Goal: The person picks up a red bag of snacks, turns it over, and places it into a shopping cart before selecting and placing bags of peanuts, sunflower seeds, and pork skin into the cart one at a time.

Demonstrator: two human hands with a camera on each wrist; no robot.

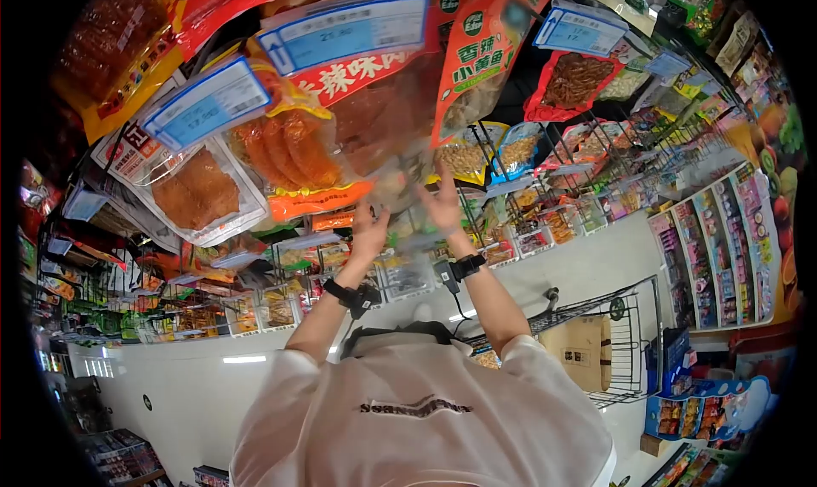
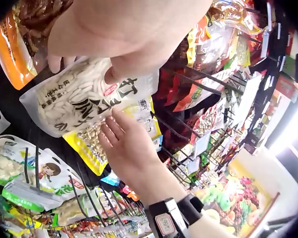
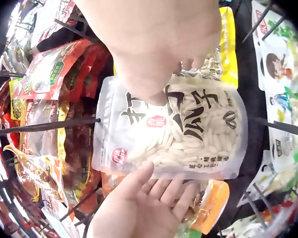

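A clear-fronted bag of white pumpkin seeds (image 3: pixel 184 139) with large black lettering hangs level with a hook's tip (image 3: pixel 98 120) in the right wrist view. My left hand (image 1: pixel 368 232) is at one side edge, thumb over the front and fingertips tucked behind. At the opposite edge my right hand (image 1: pixel 442 202) has its thumb against the front, with fingers just beyond the edge. The left wrist view shows the right hand (image 2: pixel 131 144) from its palm side. Behind the bag hangs a yellow seed bag (image 2: pixel 87 148). Head view shows the held bag only as a blur.
Price tags (image 1: pixel 349 32) and packaged meats (image 1: pixel 196 189) hang above and left. An orange dried-fish bag (image 1: pixel 481 53) hangs near the right hand. Metal hooks (image 2: pixel 203 82) stick out around both hands. A shopping cart (image 1: pixel 630 351) with a paper bag (image 1: pixel 574 351) stands behind right.
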